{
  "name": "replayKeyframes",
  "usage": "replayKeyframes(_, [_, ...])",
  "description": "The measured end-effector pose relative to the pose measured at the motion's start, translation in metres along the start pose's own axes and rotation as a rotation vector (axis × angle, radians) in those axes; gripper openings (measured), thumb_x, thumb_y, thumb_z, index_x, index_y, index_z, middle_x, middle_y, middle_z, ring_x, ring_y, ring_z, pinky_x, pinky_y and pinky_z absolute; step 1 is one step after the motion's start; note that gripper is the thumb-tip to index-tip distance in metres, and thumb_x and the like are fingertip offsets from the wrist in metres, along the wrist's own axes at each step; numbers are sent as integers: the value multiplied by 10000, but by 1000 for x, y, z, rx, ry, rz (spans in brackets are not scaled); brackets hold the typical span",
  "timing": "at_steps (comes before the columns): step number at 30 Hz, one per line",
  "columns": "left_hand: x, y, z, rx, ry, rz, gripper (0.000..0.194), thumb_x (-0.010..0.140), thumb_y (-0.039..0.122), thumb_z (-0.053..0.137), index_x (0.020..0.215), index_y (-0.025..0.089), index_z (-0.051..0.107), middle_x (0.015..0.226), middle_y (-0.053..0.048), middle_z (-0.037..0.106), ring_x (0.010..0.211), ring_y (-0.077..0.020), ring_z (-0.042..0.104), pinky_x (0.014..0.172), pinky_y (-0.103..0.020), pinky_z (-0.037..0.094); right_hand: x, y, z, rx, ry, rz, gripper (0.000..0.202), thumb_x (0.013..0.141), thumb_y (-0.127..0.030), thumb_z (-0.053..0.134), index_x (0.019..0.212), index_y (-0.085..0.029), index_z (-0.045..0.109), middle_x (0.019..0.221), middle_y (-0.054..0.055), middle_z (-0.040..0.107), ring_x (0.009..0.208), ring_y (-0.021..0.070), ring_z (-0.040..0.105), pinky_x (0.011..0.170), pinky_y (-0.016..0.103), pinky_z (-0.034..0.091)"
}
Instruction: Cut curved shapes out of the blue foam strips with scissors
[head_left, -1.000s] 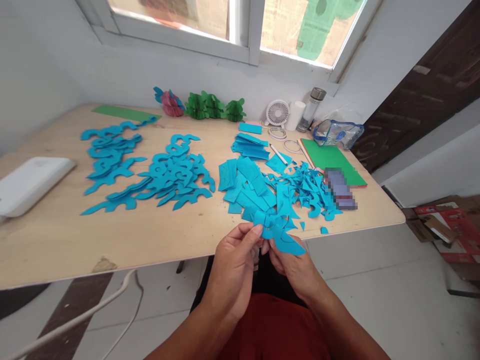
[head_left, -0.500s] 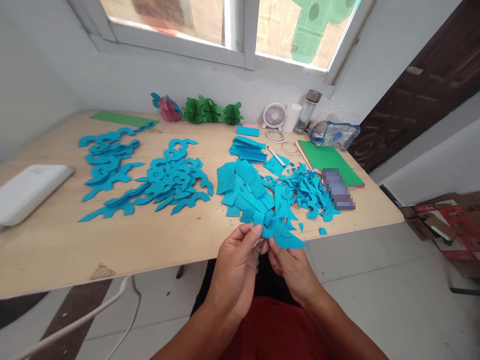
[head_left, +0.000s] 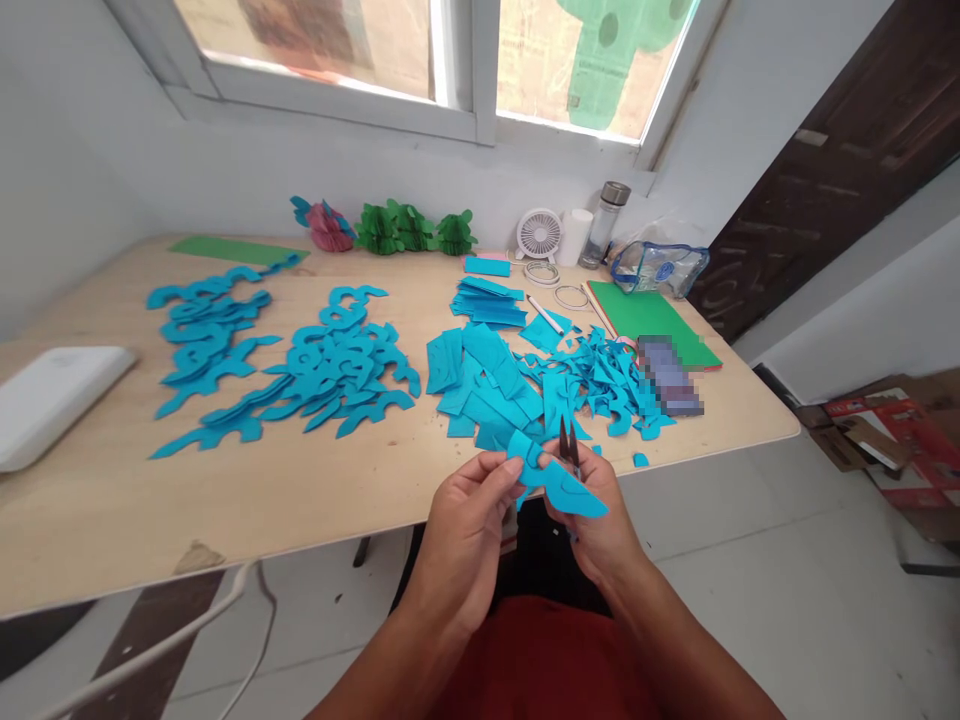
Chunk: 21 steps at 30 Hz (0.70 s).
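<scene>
Blue paper, part-cut: left fingers are pinching it over the tabletop's near edge. Scissors, slightly parted: right fingers are gripping. I'm judging: cutting-out step, next snip calling for blades meeting the drawn line.

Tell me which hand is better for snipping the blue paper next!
Probably the right hand: it holds the scissors, with the blades pointing up close to the blue paper. The left hand pinches the paper, so it seems better for steadying.
</scene>
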<state>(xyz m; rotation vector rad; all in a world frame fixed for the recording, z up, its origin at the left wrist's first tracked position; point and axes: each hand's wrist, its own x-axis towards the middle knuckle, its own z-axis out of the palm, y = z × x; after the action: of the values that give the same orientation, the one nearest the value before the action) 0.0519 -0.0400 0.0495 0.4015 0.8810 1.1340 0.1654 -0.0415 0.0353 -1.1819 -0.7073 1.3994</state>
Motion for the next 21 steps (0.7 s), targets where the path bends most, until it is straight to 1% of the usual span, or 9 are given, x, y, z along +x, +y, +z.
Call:
replayKeyframes(2, [1, 1, -1, 38, 37, 22, 140, 670, 250, 749, 688, 161, 642, 692, -9, 641, 694, -142, 578, 725, -269, 453, -1, 0, 0, -4, 34, -35, 273, 665, -361, 767, 690, -168, 576, 527, -76, 361, 439, 59, 244, 377, 194, 166])
replayKeyframes(5, [4, 4, -3, 31, 151, 97, 176, 603, 233, 787, 668, 166, 638, 677, 18, 598, 687, -127, 554, 712, -259, 447, 1, -4, -6, -52, 132, -42, 289, 656, -367, 775, 695, -172, 565, 550, -69, 390, 451, 63, 292, 382, 184, 207])
replayKeyframes(7, [5, 6, -5, 6, 200, 116, 210, 559, 219, 811, 664, 167, 637, 680, 31, 575, 681, -121, 542, 701, -258, 447, 8, -10, -13, -75, 195, -52, 294, 658, -375, 775, 741, -177, 574, 539, -77, 381, 436, 63, 285, 373, 181, 199])
replayKeyframes(10, [6, 7, -6, -22, 202, 94, 235, 543, 224, 826, 675, 165, 639, 687, 42, 569, 683, -112, 540, 708, -260, 448, 25, -19, -26, -6, 221, -166, 324, 683, -392, 757, 866, -173, 603, 487, -121, 251, 404, 49, 180, 367, 176, 148])
replayKeyframes(13, [6, 6, -7, -68, 200, 85, 243, 551, 227, 829, 676, 167, 629, 688, 50, 574, 687, -105, 546, 723, -262, 449, 34, -23, -34, 10, 258, -233, 433, 683, -364, 767, 1036, -190, 588, 516, -116, 290, 413, 49, 197, 373, 168, 136])
replayKeyframes(15, [7, 5, -8, -87, 192, 87, 236, 570, 228, 822, 675, 168, 620, 684, 50, 576, 686, -105, 550, 736, -266, 452, 30, -20, -33, 21, 230, -216, 420, 706, -378, 751, 1044, -188, 587, 508, -122, 270, 403, 47, 175, 369, 173, 131])
replayKeyframes(18, [8, 4, -8, -85, 181, 105, 210, 601, 227, 804, 675, 172, 615, 676, 47, 583, 681, -109, 563, 740, -270, 453, 14, -9, -27, -20, 73, -133, 338, 766, -454, 676, 881, -139, 635, 472, -112, 276, 389, 51, 163, 359, 199, 125])
replayKeyframes(19, [9, 3, -8, -82, 179, 111, 203, 605, 225, 800, 674, 173, 615, 672, 47, 584, 680, -111, 566, 737, -270, 453, 9, -6, -24, -38, 17, -113, 343, 781, -474, 650, 847, -138, 638, 463, -106, 286, 386, 55, 173, 361, 206, 129])
replayKeyframes(21, [8, 3, -8, -82, 178, 117, 197, 606, 222, 796, 670, 174, 616, 672, 47, 587, 680, -111, 568, 731, -267, 452, 1, 0, -21, -77, -36, -112, 337, 767, -477, 659, 827, -147, 636, 454, -106, 277, 392, 64, 182, 370, 214, 136])
